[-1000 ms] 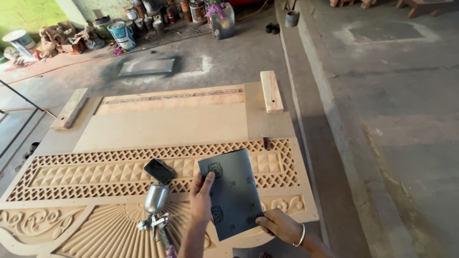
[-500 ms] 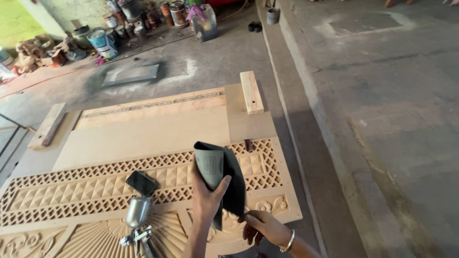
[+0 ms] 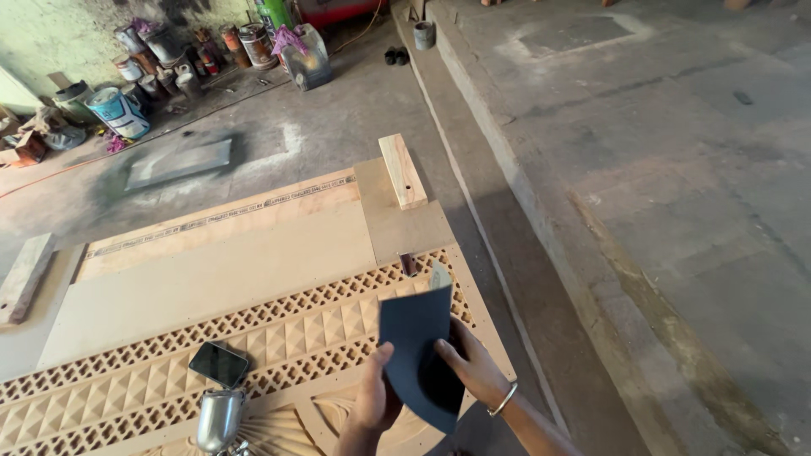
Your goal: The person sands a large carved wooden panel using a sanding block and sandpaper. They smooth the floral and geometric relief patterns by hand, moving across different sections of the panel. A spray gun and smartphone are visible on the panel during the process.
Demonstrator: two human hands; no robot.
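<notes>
A dark sheet of sandpaper (image 3: 416,348), folded over on itself, is held upright between both my hands above a carved wooden panel (image 3: 253,346). My left hand (image 3: 376,397) grips its lower left edge with the thumb on the front face. My right hand (image 3: 469,363), a metal bangle on its wrist, holds the right edge from behind. The panel has a lattice band, a row of raised pyramid shapes and a fan carving at the bottom.
A black phone (image 3: 219,364) and a metal spray gun cup (image 3: 219,419) lie on the panel left of my hands. Plain boards (image 3: 220,270) lie beyond, with wood blocks (image 3: 402,171) (image 3: 25,277) at the corners. Paint cans (image 3: 118,110) stand far left; a concrete step (image 3: 507,194) runs on the right.
The sandpaper went from a flat open sheet to a folded one held by both hands. The view has shifted right, so the phone and spray gun now sit further left.
</notes>
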